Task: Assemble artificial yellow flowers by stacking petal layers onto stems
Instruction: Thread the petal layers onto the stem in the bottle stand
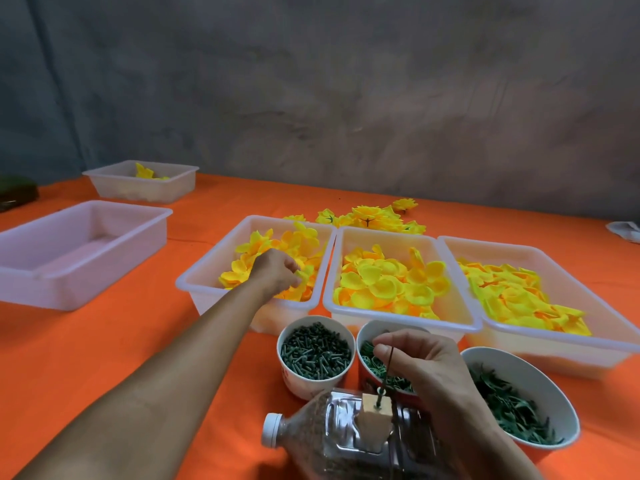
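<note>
My left hand (pixel 277 273) reaches into the leftmost of three white trays (pixel 194 275), its fingers curled among the yellow petal layers (pixel 258 247); whether it pinches one I cannot tell. My right hand (pixel 426 365) pinches the top of a thin dark stem pin (pixel 387 379) that stands upright in a small wooden block (pixel 375 422). The block sits on a clear plastic bottle (pixel 332 441) lying on its side. Two more trays hold rounder yellow petals (pixel 388 285) and pointed yellow petals (pixel 519 299).
Three paper cups stand by the bottle: dark green pegs (pixel 315 351), green rings (pixel 372 362), green leaf pieces (pixel 512 407). Finished yellow flowers (pixel 374 218) lie behind the trays. An empty white tray (pixel 83 251) and another tray (pixel 145 181) with a flower sit left on the orange cloth.
</note>
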The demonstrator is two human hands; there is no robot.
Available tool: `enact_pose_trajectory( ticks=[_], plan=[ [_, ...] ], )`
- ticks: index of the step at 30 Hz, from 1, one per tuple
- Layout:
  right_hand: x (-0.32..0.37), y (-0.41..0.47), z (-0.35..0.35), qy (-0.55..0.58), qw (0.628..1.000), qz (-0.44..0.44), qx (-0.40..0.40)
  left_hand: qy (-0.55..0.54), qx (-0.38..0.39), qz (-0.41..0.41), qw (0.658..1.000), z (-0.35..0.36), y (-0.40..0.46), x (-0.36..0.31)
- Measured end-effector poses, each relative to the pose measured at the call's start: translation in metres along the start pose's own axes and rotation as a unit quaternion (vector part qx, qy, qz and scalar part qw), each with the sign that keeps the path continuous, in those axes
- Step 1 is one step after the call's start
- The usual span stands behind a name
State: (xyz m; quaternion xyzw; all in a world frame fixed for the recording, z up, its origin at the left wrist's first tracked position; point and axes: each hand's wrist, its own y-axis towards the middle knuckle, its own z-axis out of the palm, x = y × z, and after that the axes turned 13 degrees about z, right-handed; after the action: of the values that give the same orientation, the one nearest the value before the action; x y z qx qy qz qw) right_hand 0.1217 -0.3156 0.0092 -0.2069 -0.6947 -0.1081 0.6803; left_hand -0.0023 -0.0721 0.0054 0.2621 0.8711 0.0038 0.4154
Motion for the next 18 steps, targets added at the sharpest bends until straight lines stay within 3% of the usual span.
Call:
enact_pose_trajectory(
  ticks=[3, 6, 13, 18],
  plan=[
    [0.000, 0.000, 0.000, 0.000, 1.000, 0.000, 0.001, -0.171, -0.057, -0.031, 0.983, -0.012, -0.003, -0.001],
    [-0.001, 0.000, 0.001, 0.004, 1.000, -0.001, 0.002, -0.308, -0.058, -0.050, 0.948, -0.024, -0.011, -0.004],
    [0.000, 0.000, 0.001, -0.002, 1.000, 0.004, 0.008, -0.397, -0.020, 0.003, 0.917, -0.038, -0.030, -0.011],
    [0.012, 0.003, -0.005, 0.002, 1.000, 0.017, 0.005, -0.466, 0.089, 0.092, 0.876, -0.044, -0.058, -0.045]
  ],
)
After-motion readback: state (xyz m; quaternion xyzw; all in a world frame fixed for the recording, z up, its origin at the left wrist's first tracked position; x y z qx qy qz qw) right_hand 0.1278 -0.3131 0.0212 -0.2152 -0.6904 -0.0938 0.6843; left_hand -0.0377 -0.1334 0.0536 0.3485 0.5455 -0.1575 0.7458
